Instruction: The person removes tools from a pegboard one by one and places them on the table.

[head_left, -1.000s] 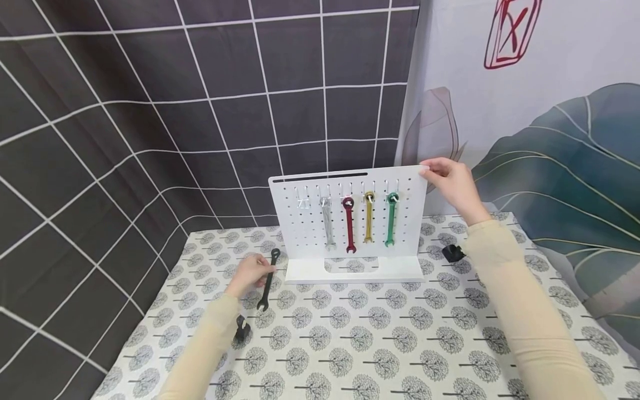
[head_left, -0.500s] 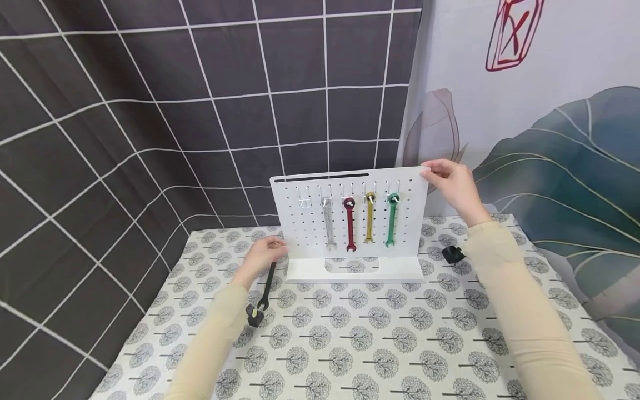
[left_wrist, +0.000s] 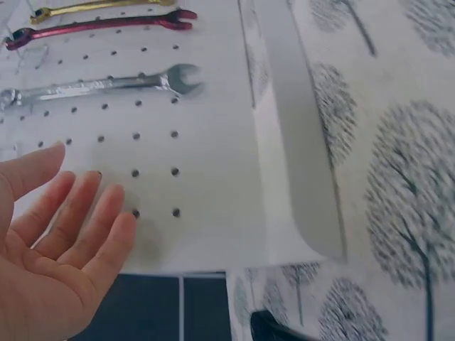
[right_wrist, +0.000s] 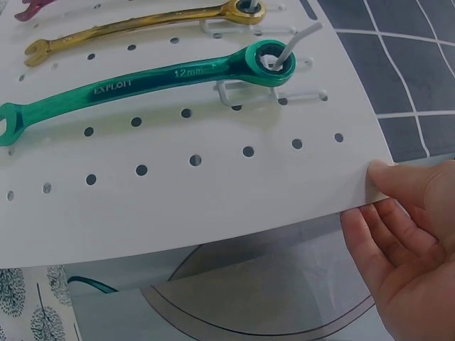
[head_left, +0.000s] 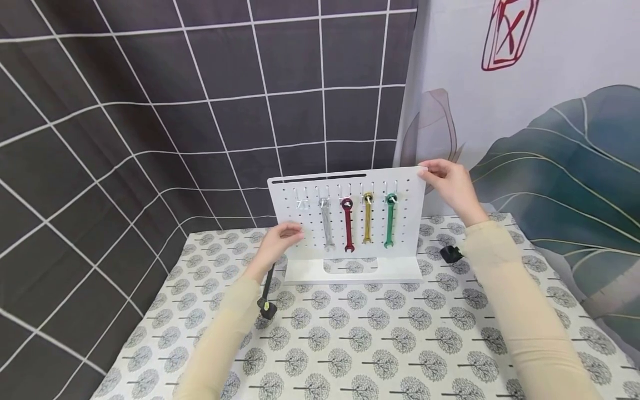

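A white pegboard (head_left: 410, 222) stands on the table. From its hooks hang a silver wrench (head_left: 327, 225), a red wrench (head_left: 348, 230), a gold wrench (head_left: 368, 219) and a green wrench (right_wrist: 142, 89), marked 12mm. The leftmost hook (head_left: 302, 201) holds nothing. In front of the board's left edge is my left hand (head_left: 278, 241), fingers loosely extended and holding nothing; the left wrist view shows the palm. My right hand (right_wrist: 409, 241) pinches the board's upper right corner between thumb and fingers. A black wrench (head_left: 268, 283) lies on the table, partly hidden by my left arm.
The table has a white cloth (head_left: 360, 344) printed with grey trees. Behind the board hangs a dark curtain (head_left: 225, 72) with white grid lines. A white wall hanging (head_left: 460, 50) with a leaf print is at the right. A black camera mount (head_left: 451, 254) sits at my right wrist.
My left hand has moved from the black wrench up and right to the pegboard's left edge. The black wrench stays on the table. My right hand keeps its hold on the corner.
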`<state>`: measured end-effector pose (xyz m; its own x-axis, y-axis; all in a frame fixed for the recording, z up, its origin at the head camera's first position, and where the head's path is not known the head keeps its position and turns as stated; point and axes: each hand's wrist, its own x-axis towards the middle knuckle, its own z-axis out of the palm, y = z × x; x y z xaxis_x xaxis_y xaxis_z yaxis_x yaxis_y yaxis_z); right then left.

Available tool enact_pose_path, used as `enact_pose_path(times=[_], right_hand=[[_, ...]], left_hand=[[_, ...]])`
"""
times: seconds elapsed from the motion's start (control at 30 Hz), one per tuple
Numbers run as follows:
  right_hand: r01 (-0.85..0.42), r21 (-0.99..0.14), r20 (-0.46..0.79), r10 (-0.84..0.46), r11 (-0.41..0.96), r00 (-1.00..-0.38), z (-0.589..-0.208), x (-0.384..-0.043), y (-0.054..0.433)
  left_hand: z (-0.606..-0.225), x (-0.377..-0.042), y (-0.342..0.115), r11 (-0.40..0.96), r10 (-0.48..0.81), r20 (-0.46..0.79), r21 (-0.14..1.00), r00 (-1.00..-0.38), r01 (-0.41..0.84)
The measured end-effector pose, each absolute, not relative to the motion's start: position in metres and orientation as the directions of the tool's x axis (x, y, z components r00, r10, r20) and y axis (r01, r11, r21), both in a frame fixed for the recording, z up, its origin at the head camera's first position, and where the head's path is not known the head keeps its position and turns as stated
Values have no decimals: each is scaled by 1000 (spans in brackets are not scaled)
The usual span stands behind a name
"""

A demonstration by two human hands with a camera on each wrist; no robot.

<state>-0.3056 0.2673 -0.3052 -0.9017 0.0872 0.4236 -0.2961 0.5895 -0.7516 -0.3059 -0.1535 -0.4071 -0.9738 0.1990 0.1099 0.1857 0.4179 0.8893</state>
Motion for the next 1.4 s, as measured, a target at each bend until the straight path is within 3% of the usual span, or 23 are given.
enact_pose_path(times=[0.73,1.4], right_hand=[[-290,-752,418,89,592,-904,-301,-305,264],[-268,-745,401,89,612,-912,-303,-304,266]], left_hand=[[-387,-318,-110,219,260,201,940,-944,260],[-400,-318,-86,210,240,193,947,-951,245]])
